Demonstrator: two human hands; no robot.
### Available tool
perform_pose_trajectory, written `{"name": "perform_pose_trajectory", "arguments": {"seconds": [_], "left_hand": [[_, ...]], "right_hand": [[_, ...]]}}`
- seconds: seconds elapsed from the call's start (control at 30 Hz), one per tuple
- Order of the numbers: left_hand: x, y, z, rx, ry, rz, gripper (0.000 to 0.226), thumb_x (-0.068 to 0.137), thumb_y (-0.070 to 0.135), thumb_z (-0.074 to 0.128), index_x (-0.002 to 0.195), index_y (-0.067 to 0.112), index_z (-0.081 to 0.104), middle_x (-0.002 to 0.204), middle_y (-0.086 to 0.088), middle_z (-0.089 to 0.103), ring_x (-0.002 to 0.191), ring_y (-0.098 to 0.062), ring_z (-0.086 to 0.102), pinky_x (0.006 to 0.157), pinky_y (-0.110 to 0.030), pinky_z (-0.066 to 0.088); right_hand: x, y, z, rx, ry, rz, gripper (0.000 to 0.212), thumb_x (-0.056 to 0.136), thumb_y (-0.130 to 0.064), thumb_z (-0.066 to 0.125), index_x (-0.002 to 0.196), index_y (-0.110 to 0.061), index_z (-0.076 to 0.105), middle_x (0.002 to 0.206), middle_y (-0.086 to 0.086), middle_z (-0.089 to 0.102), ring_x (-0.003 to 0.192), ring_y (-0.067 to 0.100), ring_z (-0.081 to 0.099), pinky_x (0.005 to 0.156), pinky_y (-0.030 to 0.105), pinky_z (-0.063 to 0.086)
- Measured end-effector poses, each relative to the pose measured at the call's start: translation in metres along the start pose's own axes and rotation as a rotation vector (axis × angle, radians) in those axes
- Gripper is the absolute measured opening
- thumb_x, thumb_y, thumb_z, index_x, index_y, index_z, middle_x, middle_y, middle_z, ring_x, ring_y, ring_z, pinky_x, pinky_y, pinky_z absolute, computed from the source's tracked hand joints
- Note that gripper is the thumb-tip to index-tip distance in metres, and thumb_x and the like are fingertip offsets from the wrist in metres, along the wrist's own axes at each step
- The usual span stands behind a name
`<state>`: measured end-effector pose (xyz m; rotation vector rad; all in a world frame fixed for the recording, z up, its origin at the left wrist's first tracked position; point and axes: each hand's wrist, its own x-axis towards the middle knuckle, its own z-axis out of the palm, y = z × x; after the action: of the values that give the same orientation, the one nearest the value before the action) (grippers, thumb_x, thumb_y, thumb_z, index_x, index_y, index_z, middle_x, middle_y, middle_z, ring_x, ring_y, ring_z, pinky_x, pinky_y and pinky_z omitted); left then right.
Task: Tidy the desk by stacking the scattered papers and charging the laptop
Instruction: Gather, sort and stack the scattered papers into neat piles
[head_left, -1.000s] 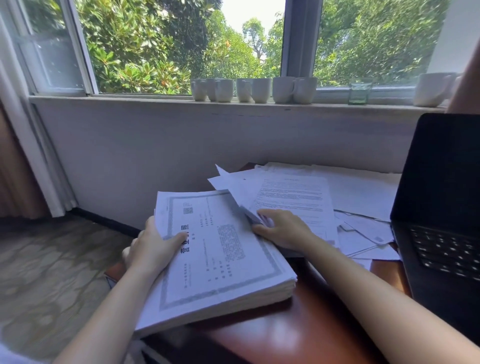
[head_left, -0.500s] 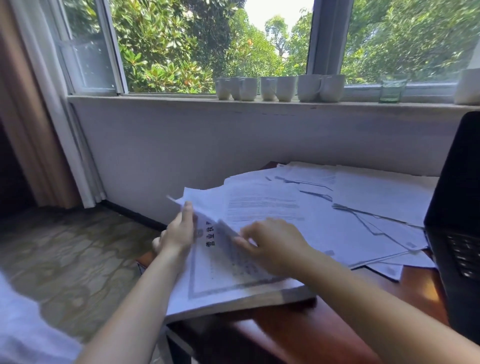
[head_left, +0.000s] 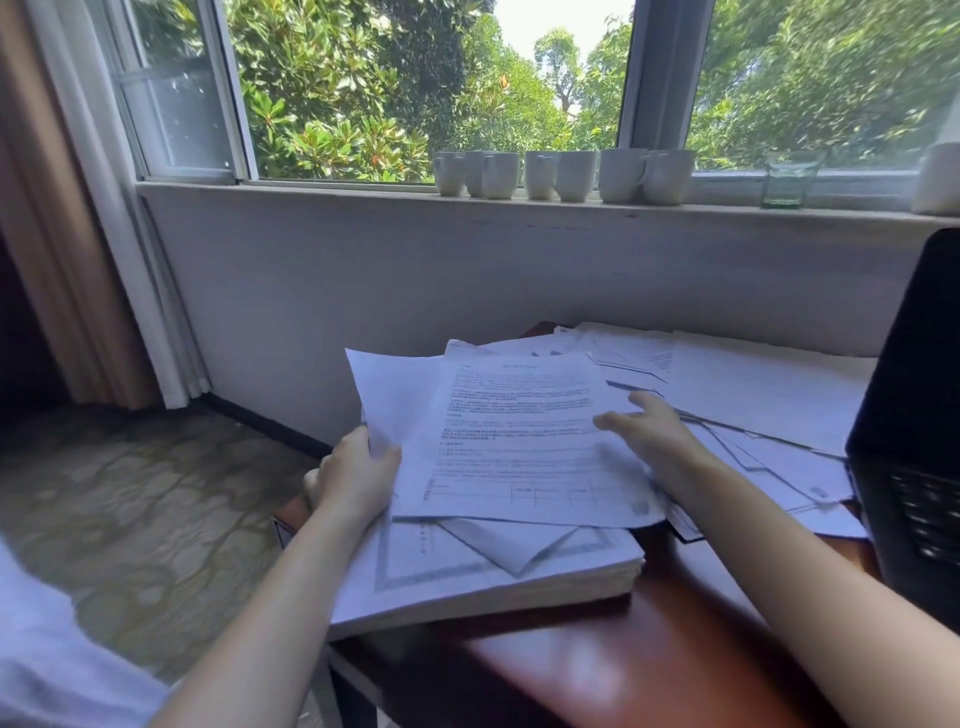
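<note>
The loose sheets are white with lines of small black print (too blurry to read). A few of them lie fanned out, with corners poking different ways. They sit on top of a thick pile of paper at the near left corner of the brown counter. The left grip holds the left edge of the loose sheets, with the thumb on top. The right grip is flat with straight fingers and touches the right side of the top sheet. More scattered papers lie behind it and to its right. They reach to the black laptop, which stands open at the right.
</note>
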<state>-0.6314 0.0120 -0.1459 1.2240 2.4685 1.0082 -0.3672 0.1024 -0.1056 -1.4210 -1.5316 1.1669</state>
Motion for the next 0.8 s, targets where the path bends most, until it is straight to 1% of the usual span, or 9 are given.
{"name": "perform_pose_trajectory", "arguments": {"seconds": [0.07, 0.13, 0.17, 0.27, 0.4, 0.53, 0.63, 0.7, 0.8], "left_hand": [[-0.001, 0.001, 0.0, 0.017, 0.0, 0.008, 0.023, 0.093, 0.033, 0.047, 0.109, 0.02, 0.056, 0.116, -0.005, 0.064, 0.113, -0.03, 0.053, 0.093, -0.037, 0.033], [0.0, 0.001, 0.0, 0.033, -0.008, 0.01, 0.028, 0.094, 0.034, 0.046, 0.117, 0.021, 0.055, 0.121, -0.005, 0.062, 0.117, -0.031, 0.052, 0.095, -0.038, 0.033], [0.001, 0.0, 0.0, 0.04, -0.01, 0.01, 0.03, 0.095, 0.034, 0.046, 0.12, 0.022, 0.054, 0.123, -0.004, 0.062, 0.119, -0.031, 0.051, 0.096, -0.038, 0.033], [0.004, -0.002, 0.001, 0.036, -0.025, -0.006, 0.031, 0.096, 0.035, 0.046, 0.122, 0.021, 0.054, 0.126, -0.004, 0.06, 0.121, -0.031, 0.05, 0.099, -0.038, 0.034], [0.005, -0.005, 0.002, 0.009, -0.039, -0.025, 0.031, 0.096, 0.033, 0.045, 0.122, 0.019, 0.054, 0.126, -0.004, 0.06, 0.121, -0.029, 0.05, 0.102, -0.037, 0.033], [0.008, -0.004, 0.002, -0.045, -0.033, -0.058, 0.021, 0.098, 0.029, 0.039, 0.106, 0.023, 0.057, 0.123, -0.004, 0.062, 0.119, -0.027, 0.051, 0.103, -0.035, 0.032], [0.007, -0.002, 0.002, -0.095, -0.004, -0.088, 0.034, 0.1, 0.03, 0.031, 0.112, 0.021, 0.061, 0.124, -0.005, 0.062, 0.119, -0.028, 0.05, 0.106, -0.037, 0.03], [0.007, 0.0, 0.002, -0.09, -0.005, -0.102, 0.042, 0.1, 0.034, 0.024, 0.111, 0.017, 0.061, 0.123, -0.008, 0.062, 0.118, -0.029, 0.051, 0.107, -0.039, 0.028], [0.007, 0.001, 0.003, -0.107, -0.013, -0.124, 0.062, 0.098, 0.049, 0.012, 0.124, 0.017, 0.058, 0.127, -0.005, 0.059, 0.124, -0.027, 0.047, 0.108, -0.04, 0.022]], "right_hand": [[-0.003, -0.002, 0.002, 0.022, -0.018, -0.04, 0.048, 0.087, -0.009, 0.063, 0.132, -0.004, 0.046, 0.11, 0.01, 0.059, 0.091, 0.023, 0.06, 0.073, 0.024, 0.051], [-0.005, -0.001, 0.004, 0.034, -0.033, -0.094, 0.021, 0.086, 0.001, 0.06, 0.107, 0.0, 0.062, 0.088, 0.008, 0.064, 0.07, 0.017, 0.061, 0.053, 0.015, 0.051], [-0.005, 0.0, 0.005, 0.033, -0.036, -0.112, 0.015, 0.085, 0.004, 0.059, 0.099, 0.001, 0.065, 0.086, 0.01, 0.065, 0.068, 0.016, 0.061, 0.051, 0.015, 0.05], [0.001, 0.002, 0.004, 0.034, 0.016, -0.143, 0.007, 0.084, 0.002, 0.061, 0.081, -0.005, 0.061, 0.084, 0.013, 0.063, 0.07, 0.022, 0.059, 0.057, 0.025, 0.047], [0.012, 0.0, -0.009, -0.048, 0.114, -0.232, 0.017, 0.089, -0.011, 0.06, 0.073, -0.017, 0.055, 0.077, 0.006, 0.065, 0.067, 0.021, 0.06, 0.064, 0.029, 0.047], [0.024, -0.017, -0.018, -0.197, -0.104, -0.241, 0.012, 0.092, -0.015, 0.058, 0.085, -0.023, 0.064, 0.085, 0.0, 0.068, 0.071, 0.015, 0.063, 0.066, 0.027, 0.05], [0.032, -0.032, -0.015, -0.466, -0.208, -0.235, 0.013, 0.093, -0.018, 0.055, 0.084, -0.024, 0.063, 0.081, -0.008, 0.063, 0.072, 0.01, 0.059, 0.063, 0.024, 0.043], [0.036, -0.036, -0.007, -0.526, -0.237, -0.216, 0.018, 0.094, -0.017, 0.054, 0.077, -0.02, 0.06, 0.081, -0.006, 0.06, 0.075, 0.012, 0.056, 0.065, 0.024, 0.041], [0.04, -0.034, 0.011, -0.582, -0.259, -0.196, 0.016, 0.094, -0.018, 0.053, 0.08, -0.015, 0.059, 0.084, -0.002, 0.059, 0.076, 0.014, 0.054, 0.066, 0.025, 0.043]]}}
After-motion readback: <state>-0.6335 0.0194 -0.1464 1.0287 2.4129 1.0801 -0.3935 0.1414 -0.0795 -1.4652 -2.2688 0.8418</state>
